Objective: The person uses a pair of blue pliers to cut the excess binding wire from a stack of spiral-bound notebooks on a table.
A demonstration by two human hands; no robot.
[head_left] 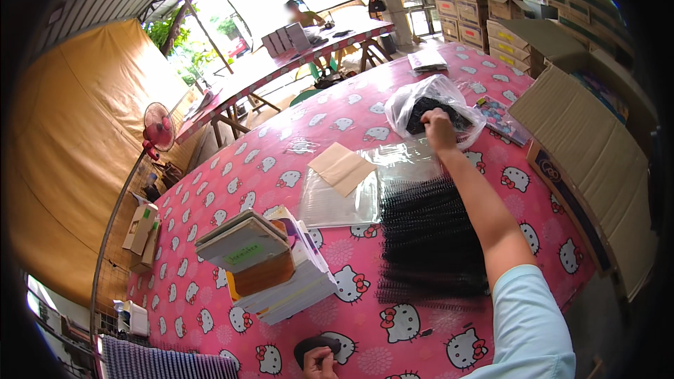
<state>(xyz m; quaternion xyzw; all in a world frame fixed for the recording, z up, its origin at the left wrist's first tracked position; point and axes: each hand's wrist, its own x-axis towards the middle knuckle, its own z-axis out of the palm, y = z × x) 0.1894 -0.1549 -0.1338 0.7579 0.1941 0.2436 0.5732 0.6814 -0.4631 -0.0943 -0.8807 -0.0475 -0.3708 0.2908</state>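
Near the front edge, my left hand (321, 365) is closed on a black rounded object (316, 345) whose kind I cannot tell. My right arm stretches across the table, and my right hand (439, 128) dips into a clear plastic bag (401, 104) of small black things (430, 107). Its fingers are pinched together; what is between them is hidden. Under the forearm lies a wide bed of black spiral binding coils (432, 238). Clear plastic sheets (337, 203) lie beside them, with a tan paper square (342, 169) on top.
A tall stack of booklets (288, 288) stands left of the coils on the pink patterned tablecloth (210, 260). An open cardboard box (590, 161) borders the right side. At the back left is a red fan (159, 128). Another person (305, 15) sits at a far table.
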